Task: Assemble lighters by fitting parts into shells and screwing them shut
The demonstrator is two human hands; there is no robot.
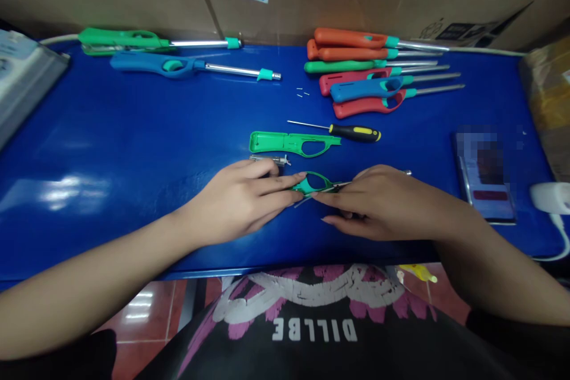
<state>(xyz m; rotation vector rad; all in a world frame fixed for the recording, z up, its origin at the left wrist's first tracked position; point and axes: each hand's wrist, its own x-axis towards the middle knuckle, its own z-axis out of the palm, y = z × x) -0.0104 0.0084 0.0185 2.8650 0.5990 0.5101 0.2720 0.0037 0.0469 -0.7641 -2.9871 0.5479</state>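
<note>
Near the front of the table, my left hand lies over a green lighter casing half, its fingers pressed together on it and covering most of its handle. From the other side my right hand reaches the same piece, fingers closed around its rod end, where thin metal parts show. The metal tip of the rod sticks out beyond that hand. A small metal lighter part with a white end lies just behind my left fingers. Farther back rests another green casing half, hollow side up.
A screwdriver and several tiny screws lie behind the casing. Several long-nosed lighters are grouped at the back right. A green lighter and a blue lighter lie back left. A phone is at the right.
</note>
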